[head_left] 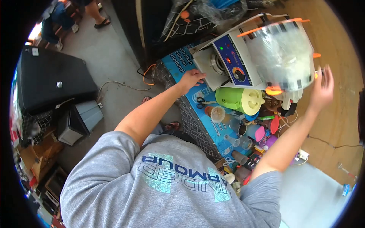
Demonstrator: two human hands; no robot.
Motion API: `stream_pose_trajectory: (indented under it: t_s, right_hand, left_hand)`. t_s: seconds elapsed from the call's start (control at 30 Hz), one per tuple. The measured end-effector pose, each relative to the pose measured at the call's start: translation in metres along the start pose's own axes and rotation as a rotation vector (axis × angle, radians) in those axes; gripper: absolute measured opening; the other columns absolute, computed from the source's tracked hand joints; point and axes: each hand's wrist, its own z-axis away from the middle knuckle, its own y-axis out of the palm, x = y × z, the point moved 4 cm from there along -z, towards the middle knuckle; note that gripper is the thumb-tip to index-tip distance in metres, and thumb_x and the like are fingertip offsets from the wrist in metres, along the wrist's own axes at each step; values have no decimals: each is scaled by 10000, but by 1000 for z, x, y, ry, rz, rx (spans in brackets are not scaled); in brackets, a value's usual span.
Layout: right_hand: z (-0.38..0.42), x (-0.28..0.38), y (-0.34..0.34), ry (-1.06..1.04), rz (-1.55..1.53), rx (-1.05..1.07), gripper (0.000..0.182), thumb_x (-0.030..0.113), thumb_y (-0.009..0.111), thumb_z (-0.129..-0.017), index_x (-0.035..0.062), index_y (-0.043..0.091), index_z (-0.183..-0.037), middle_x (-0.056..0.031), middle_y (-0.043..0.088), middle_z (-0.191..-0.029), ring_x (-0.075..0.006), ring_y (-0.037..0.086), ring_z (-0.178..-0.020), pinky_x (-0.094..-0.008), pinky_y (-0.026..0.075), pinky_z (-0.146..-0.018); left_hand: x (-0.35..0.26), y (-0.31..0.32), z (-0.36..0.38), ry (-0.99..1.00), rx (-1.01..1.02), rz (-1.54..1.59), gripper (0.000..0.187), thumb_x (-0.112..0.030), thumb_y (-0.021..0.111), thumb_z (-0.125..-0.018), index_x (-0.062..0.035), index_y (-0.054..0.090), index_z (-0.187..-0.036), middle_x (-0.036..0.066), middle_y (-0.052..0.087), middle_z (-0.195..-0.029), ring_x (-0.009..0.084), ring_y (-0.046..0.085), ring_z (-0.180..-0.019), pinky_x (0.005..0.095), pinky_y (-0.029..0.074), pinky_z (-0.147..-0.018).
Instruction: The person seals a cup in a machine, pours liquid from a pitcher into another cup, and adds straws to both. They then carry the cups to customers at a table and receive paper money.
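A cup sealing machine [236,60] stands on the table, its blue control panel lit by a green and a red light. My left hand [191,81] is closed at the near edge of its pulled-out metal tray [213,78], fingertips on the rim. A large roll of clear plastic film [283,55] sits on the machine between orange holders. Beside the roll's right end is my right hand [323,87], fingers stretched upward close to a small orange tab. Just below the machine lies a green lidded pitcher [237,100], with black scissors [204,102] beside it.
Clear cups [218,114], colored lids and small containers crowd the blue-covered tabletop [213,129]. A white cable [283,123] runs among them. On the left stand a black box [57,79] and a grey bin [81,117]. Other people's legs [95,13] show at top left.
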Motion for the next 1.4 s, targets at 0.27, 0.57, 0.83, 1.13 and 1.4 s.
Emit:
stream_pose_trajectory:
  t_s: [0.27, 0.57, 0.83, 1.13, 1.4]
  right_hand:
    - [392, 8, -35, 527, -303, 382, 185, 140, 667, -906, -17, 698, -813, -124, 728, -812, -216, 696, -740, -329, 537, -710]
    - [554, -19, 119, 1155, -489, 445, 788, 219, 894, -769, -65, 489, -1382, -238, 593, -1384, -298, 608, -1272, -382, 500, -1039]
    - [515, -28, 146, 958, -636, 23, 767, 144, 935, -668, 35, 562, -1329, -108, 694, -1226, -222, 666, -1142, -363, 518, -997]
    - [540, -27, 130, 958, -710, 37, 730, 152, 931, -652, 32, 598, -1290, -127, 712, -1204, -255, 691, -1119, -377, 535, -983]
    - [576, -22, 55, 978, -617, 116, 751, 139, 928, -642, 35, 593, -1306, -145, 709, -1208, -280, 690, -1134, -395, 540, -984]
  left_hand:
    - [13, -32, 44, -7, -68, 39, 292, -287, 744, -947, -75, 605, -1093, 37, 642, -1040, 171, 655, -938, 334, 530, -839]
    - [12, -48, 67, -49, -131, 14, 267, -302, 692, -978, -82, 579, -1080, 60, 606, -965, 194, 636, -892, 350, 538, -829]
    - [-17, -24, 111, 60, -288, -666, 403, -287, 752, -915, -12, 648, -1189, 129, 738, -1064, 224, 722, -953, 367, 553, -822]
    - [-6, 181, 68, 709, 27, -1210, 560, -385, 794, -868, 51, 678, -1198, 175, 764, -1037, 272, 732, -1029, 330, 543, -923]
    - [46, 184, 19, 248, 183, -536, 368, -371, 762, -942, -4, 739, -952, 36, 698, -851, 104, 577, -800, 285, 460, -751]
